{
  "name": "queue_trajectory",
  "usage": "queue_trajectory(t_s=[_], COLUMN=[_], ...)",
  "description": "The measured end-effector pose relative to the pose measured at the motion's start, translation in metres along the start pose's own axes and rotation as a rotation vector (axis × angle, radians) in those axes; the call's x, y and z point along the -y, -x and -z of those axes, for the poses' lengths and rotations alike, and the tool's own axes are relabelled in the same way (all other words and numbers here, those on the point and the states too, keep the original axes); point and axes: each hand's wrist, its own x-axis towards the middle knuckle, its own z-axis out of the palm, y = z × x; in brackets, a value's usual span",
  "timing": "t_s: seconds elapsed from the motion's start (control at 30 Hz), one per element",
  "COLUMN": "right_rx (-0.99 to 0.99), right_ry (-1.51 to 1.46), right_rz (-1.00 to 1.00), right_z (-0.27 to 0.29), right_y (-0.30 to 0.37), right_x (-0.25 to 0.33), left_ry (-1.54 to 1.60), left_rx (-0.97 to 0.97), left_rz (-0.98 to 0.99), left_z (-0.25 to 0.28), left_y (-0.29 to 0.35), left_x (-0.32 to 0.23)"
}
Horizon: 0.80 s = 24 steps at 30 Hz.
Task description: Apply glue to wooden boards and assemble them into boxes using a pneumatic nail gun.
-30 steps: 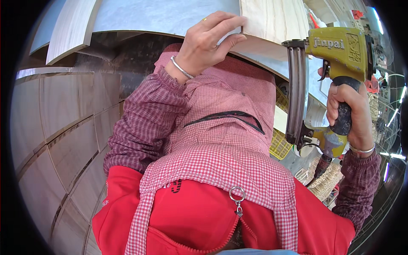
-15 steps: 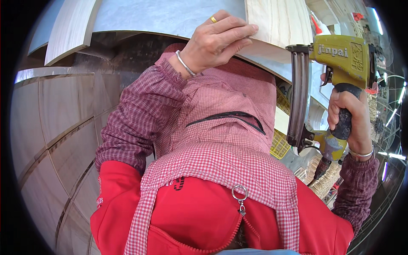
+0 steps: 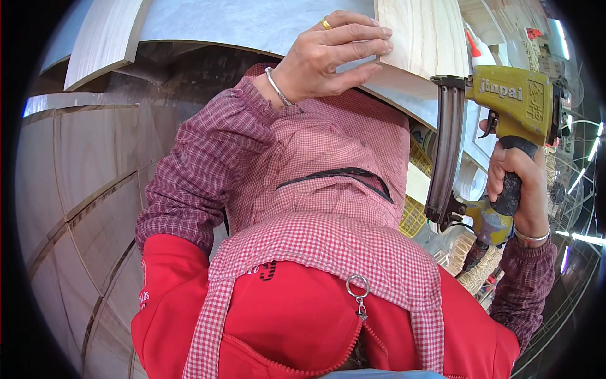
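Note:
My right hand [image 3: 525,183] is wrapped round the black grip of a yellow-green pneumatic nail gun [image 3: 511,101]. The gun's long dark magazine hangs on its left side, and a hose fitting shows at its bottom. Its nose is close to the near edge of a pale wooden piece [image 3: 424,38] on the workbench. My left hand [image 3: 331,60] lies at the left edge of this piece. Its fingers are stretched out and slightly apart, with the fingertips against the wood. What lies beneath the fingertips is hidden.
A light blue-grey workbench [image 3: 252,25] spans the top, with another pale board [image 3: 104,41] overhanging at left. Large wooden panels [image 3: 95,164] stand at my left. A white bottle with a red tip [image 3: 478,47] is at the right; yellow crates [image 3: 413,216] stand below the bench.
The wooden piece has shifted slightly right, and my left hand has moved right with it, its fingers spreading a little. The nail gun has dropped slightly toward me in my right hand.

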Motion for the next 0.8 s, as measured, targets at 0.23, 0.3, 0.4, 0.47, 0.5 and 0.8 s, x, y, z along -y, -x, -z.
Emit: queue_trajectory(t_s=[0.23,0.3,0.4,0.47,0.5,0.8], right_rx=[0.012,0.012,0.019,0.026,0.025,0.034], right_ry=[-0.038,-0.051,-0.041,-0.031,-0.032,-0.05], right_rz=[-0.032,-0.035,-0.031,-0.03,-0.031,0.001], right_z=[0.01,0.01,0.011,0.012,0.012,0.015], right_y=[-0.001,-0.001,-0.001,-0.002,-0.002,-0.002], right_x=[-0.006,-0.007,-0.007,-0.006,-0.007,-0.011], left_ry=[0.008,0.003,-0.017,-0.034,-0.034,0.02], left_rx=[0.005,-0.006,0.013,0.033,0.034,0.033], left_rz=[0.007,0.0,0.076,0.153,0.153,0.119], left_z=[-0.003,-0.003,0.0,0.002,0.001,-0.002], left_y=[0.001,0.001,0.0,0.0,0.001,0.003], left_x=[0.0,0.0,-0.008,-0.011,-0.012,-0.006])
